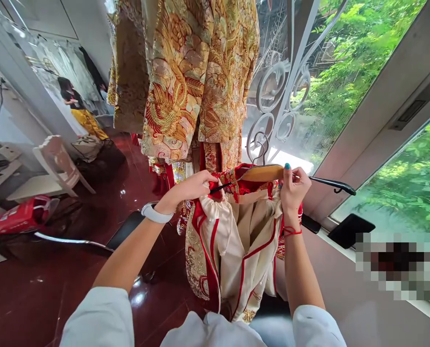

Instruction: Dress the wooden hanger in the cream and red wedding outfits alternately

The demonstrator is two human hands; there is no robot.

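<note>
Garment, cream with red piping, red upper band and gold embroidery at its lower parts; held up by its top edge between two hands, above a dark red tiled floor.

Left hand: white band at wrist; fingers closed on the garment's upper left corner, beside a dark bar.

Right hand: teal thumbnail, red string at wrist; thumb and fingers pinched together at the garment's upper right corner. Whether the bar there is also gripped, cannot tell.

Hanger, black: one end projecting past the right hand.

Brocade garments, gold and red: hanging just beyond.

Sill, white: black flat device near its window-side edge.

White chair; person in yellow trousers, well apart.
</note>
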